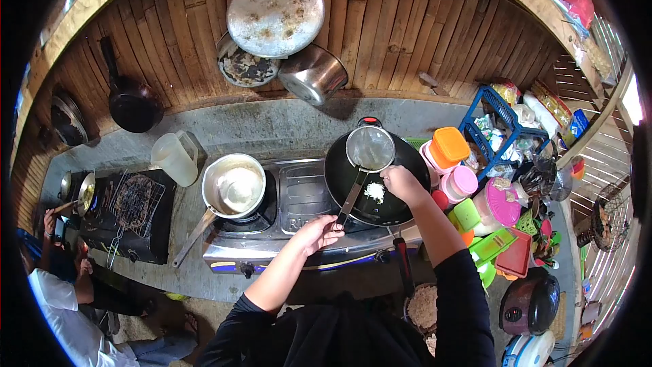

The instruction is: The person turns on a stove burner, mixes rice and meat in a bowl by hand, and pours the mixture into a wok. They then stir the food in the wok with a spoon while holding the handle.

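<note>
A round wire-mesh strainer (370,147) hangs over the far side of a dark wok (339,194). Its handle slopes toward me, and the fingers of my left hand (318,234) loosely hold its lower end. Closed in a pinch, my right hand (403,185) is just right of the strainer, above the wok; what its fingers hold, if anything, is hidden. A small heap of white powder (374,193) lies in the wok below. The wok's red-and-black handle (403,265) points toward me.
A light saucepan (233,186) sits on the left burner of the stove (292,245). Plastic tubs (450,149) and a blue rack (499,129) crowd the right. A plastic jug (174,158) and a grill rack (139,198) stand left, where another person (71,306) works.
</note>
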Tool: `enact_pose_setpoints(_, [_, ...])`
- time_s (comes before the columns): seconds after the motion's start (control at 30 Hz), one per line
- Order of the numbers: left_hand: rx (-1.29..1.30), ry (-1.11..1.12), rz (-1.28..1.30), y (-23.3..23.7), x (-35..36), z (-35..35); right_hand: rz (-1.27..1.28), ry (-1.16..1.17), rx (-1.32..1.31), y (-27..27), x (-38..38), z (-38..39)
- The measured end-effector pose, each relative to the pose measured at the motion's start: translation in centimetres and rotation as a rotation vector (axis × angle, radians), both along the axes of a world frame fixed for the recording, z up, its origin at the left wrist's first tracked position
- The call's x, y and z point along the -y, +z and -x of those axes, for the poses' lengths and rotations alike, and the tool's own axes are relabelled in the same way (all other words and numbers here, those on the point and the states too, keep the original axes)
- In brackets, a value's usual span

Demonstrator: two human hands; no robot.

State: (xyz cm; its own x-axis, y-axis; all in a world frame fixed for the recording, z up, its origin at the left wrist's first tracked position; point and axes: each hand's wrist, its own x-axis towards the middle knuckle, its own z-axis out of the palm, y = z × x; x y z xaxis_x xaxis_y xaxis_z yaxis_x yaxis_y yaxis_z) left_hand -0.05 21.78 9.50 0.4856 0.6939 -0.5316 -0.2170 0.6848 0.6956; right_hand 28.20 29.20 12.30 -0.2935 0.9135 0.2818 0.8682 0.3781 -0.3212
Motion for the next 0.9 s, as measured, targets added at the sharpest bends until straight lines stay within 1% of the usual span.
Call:
enact_pose_setpoints(0.03, [0.062,-0.036,0.060,-0.5,-0.5,-0.1,-0.009,0.011,0.015,-0.1,0.0,-0.1])
enact_pose_setpoints(0.1, [0.160,-0.088,0.150,-0.7,-1.2,-0.2,-0.038,0.001,0.056,1.3,0.9,0.2])
enact_pose_setpoints(0.17, [0.145,-0.129,0.137,-1.2,-1.8,-0.3,-0.065,-0.012,0.094,3.0,2.2,0.7])
enact_pose_setpoints(0.2, [0.129,-0.163,0.126,-0.8,-2.0,-0.4,-0.072,-0.063,0.071,3.8,2.9,1.0])
enact_pose_setpoints(0.23, [0.066,-0.136,0.146,-0.5,-1.9,-0.8,-0.079,-0.114,0.048,4.1,3.5,1.1])
enact_pose_setpoints(0.27, [0.066,-0.138,0.146,-0.5,-2.0,-0.8,-0.080,-0.116,0.047,3.8,4.3,0.8])
enact_pose_setpoints(0.33, [0.134,-0.204,0.158,-0.3,-2.3,-0.7,-0.038,-0.209,0.244,3.0,6.5,-0.9])
enact_pose_setpoints(0.37, [0.056,-0.152,0.131,0.8,-1.8,-1.2,0.076,-0.257,0.104,2.8,7.3,-2.3])
enact_pose_setpoints(0.43, [0.028,-0.126,0.080,1.0,-1.7,-1.3,0.108,-0.366,0.004,4.1,10.5,-4.0])
enact_pose_setpoints(0.5, [-0.019,-0.070,0.020,0.9,-1.4,-1.4,0.297,-0.410,-0.014,4.4,13.3,-6.5])
enact_pose_setpoints(0.53, [-0.015,-0.071,0.022,1.0,-1.3,-1.4,0.298,-0.411,-0.010,3.8,14.4,-7.3])
enact_pose_setpoints(0.63, [-0.050,-0.072,-0.149,2.1,-0.5,-0.8,0.312,-0.429,0.041,3.3,16.4,-8.3])
enact_pose_setpoints(0.7, [-0.049,-0.071,-0.195,2.9,0.1,0.2,0.475,-0.449,-0.080,3.7,16.9,-7.5])
enact_pose_setpoints(0.73, [-0.051,-0.078,-0.225,3.8,0.7,0.7,0.476,-0.459,-0.085,3.4,16.9,-7.2])
enact_pose_setpoints(0.8, [-0.100,-0.064,-0.305,5.2,2.0,1.8,0.286,-0.390,-0.180,2.0,16.6,-7.0])
enact_pose_setpoints(0.83, [-0.100,-0.064,-0.339,6.0,2.9,2.4,0.287,-0.401,-0.188,1.2,16.3,-7.0])
enact_pose_setpoints(0.9, [-0.105,-0.071,-0.368,7.1,4.6,3.2,0.156,-0.325,-0.242,0.2,15.7,-6.6])
